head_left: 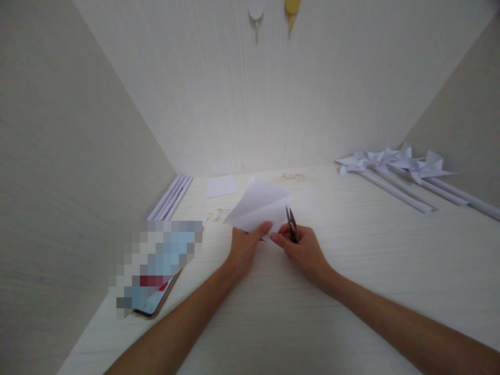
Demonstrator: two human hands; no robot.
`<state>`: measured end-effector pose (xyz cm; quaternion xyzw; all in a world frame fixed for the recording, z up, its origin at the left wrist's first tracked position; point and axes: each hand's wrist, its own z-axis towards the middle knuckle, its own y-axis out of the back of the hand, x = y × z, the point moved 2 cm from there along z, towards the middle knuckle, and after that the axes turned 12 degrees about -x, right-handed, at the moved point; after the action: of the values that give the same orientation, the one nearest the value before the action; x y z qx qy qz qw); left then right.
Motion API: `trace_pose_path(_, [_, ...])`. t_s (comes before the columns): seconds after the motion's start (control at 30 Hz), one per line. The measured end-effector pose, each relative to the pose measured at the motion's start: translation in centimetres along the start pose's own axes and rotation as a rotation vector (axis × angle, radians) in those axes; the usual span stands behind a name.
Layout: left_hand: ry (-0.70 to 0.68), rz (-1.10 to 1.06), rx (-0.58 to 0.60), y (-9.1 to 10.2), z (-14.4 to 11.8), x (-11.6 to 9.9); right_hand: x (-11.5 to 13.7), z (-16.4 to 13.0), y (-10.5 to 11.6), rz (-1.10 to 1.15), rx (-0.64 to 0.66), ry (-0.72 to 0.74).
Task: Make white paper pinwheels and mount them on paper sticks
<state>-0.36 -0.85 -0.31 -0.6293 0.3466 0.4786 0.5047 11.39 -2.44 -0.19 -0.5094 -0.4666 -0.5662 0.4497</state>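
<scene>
A creased square sheet of white paper is held up over the table, tilted, with a cut showing at its right edge. My left hand grips its lower edge, thumb on top and fingers hidden beneath. In my right hand is a pair of small dark thread snips, tucked in the palm with the two blade tips pointing up and slightly apart. The thumb and fingertips of that hand are at the paper's lower right corner; whether they pinch it I cannot tell.
Several paper pinwheels on rolled paper sticks lie at the back right. Rolled paper tubes and a flat paper square lie at the back left. A phone, partly blurred, rests at the left. Two hooks hang on the wall.
</scene>
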Motion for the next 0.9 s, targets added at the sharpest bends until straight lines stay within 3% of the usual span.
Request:
trace_pose_path(0.4, [0.017, -0.013, -0.008, -0.11, -0.06, -0.07, -0.38, 0.11, -0.02, 0.017, -0.019, -0.014])
trace_pose_path(0.9, [-0.134, 0.283, -0.007, 0.09, -0.25, -0.68, -0.24, 0.0, 0.11, 0.022, -0.038, 0.003])
